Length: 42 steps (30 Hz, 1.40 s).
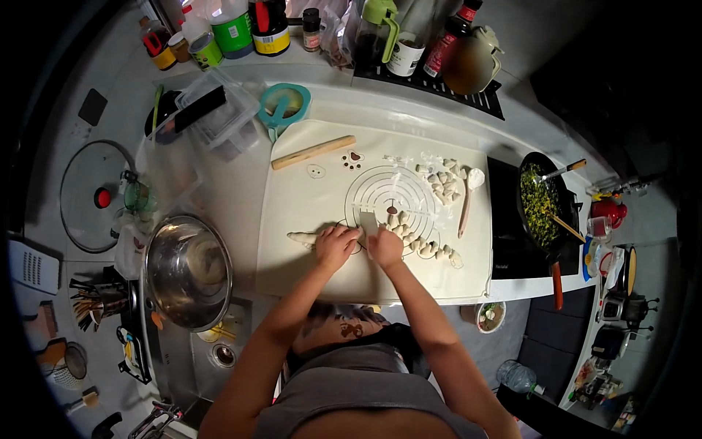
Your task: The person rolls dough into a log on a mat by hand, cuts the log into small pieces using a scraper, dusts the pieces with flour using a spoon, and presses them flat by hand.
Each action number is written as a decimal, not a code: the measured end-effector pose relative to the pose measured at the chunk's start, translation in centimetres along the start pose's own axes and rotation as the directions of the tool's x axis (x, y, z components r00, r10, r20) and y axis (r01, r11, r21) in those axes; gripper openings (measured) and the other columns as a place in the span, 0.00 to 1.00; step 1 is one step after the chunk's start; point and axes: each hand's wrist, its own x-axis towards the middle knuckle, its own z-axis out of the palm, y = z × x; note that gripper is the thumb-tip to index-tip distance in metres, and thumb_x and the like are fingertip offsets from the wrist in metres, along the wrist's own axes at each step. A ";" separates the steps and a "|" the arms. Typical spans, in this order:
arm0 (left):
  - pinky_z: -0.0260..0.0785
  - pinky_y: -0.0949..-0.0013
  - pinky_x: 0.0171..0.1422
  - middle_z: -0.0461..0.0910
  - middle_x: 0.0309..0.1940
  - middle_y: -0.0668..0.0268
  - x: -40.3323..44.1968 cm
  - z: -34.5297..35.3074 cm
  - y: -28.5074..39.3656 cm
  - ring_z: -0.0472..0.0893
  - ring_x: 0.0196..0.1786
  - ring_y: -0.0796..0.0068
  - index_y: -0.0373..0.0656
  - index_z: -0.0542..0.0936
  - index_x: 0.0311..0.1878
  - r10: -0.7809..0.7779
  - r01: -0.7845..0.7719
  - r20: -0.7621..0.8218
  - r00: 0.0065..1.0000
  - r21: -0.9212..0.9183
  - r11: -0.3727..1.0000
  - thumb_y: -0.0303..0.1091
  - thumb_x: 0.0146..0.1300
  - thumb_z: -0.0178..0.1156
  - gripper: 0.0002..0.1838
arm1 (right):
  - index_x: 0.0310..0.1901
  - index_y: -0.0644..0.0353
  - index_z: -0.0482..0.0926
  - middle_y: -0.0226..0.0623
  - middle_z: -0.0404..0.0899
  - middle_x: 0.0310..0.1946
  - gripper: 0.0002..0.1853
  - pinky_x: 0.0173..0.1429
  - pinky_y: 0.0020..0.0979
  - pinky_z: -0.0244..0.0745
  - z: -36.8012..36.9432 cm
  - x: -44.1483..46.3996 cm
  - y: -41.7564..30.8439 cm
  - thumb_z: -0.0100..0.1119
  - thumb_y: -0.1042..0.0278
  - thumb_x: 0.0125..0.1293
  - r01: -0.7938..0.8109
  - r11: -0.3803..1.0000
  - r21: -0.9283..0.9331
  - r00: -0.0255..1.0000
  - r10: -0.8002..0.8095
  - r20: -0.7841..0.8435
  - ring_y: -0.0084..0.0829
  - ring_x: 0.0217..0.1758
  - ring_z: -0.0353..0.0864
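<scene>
My left hand [338, 245] is closed over a rope of pale dough, its fingers together. The tapered end of the dough rope [300, 238] sticks out to the left of this hand. My right hand [385, 246] grips a flat-bladed knife [368, 219], its blade upright beside the fingertips of my left hand; its handle is hidden in my grip. Just right of the blade, cut dough pieces [418, 245] lie in a loose row on the pale pastry mat [292, 201]. More dough pieces [444, 181] are gathered at the mat's upper right.
A wooden rolling pin [313, 152] lies at the mat's upper left, and a spoon with white powder [466, 205] at right. A steel bowl [189, 272] stands left by the sink. The wok of chopped greens [540, 208] sits on the right-hand hob. Bottles [270, 29] line the back.
</scene>
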 end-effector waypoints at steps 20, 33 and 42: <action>0.69 0.58 0.47 0.79 0.39 0.68 -1.2 -0.4 -0.3 0.77 0.45 0.62 0.49 0.79 0.36 -0.025 0.027 0.022 0.999 -0.075 0.997 0.27 0.46 0.66 0.12 | 0.35 0.66 0.74 0.50 0.79 0.19 0.14 0.29 0.45 0.76 1.2 -1.1 -2.7 0.60 0.61 0.57 0.059 0.998 -0.017 0.998 -0.059 -0.014 0.49 0.24 0.82; 0.68 0.58 0.45 0.80 0.32 0.69 0.3 -0.2 -1.8 0.78 0.40 0.63 0.50 0.81 0.33 -0.132 0.133 -0.059 0.990 0.017 0.991 0.37 0.50 0.68 0.08 | 0.36 0.63 0.73 0.46 0.81 0.22 0.13 0.31 0.42 0.78 -0.9 -0.6 -4.5 0.60 0.63 0.56 0.139 0.985 -0.106 0.990 -0.135 0.039 0.45 0.26 0.83; 0.67 0.59 0.47 0.79 0.38 0.69 0.5 -3.3 -1.2 0.76 0.43 0.64 0.51 0.80 0.37 -0.029 0.038 -0.051 0.998 0.190 0.981 0.40 0.51 0.67 0.11 | 0.37 0.63 0.74 0.46 0.82 0.23 0.13 0.32 0.42 0.78 2.1 1.0 -4.4 0.60 0.63 0.56 0.121 0.982 -0.145 0.991 -0.112 0.072 0.44 0.28 0.84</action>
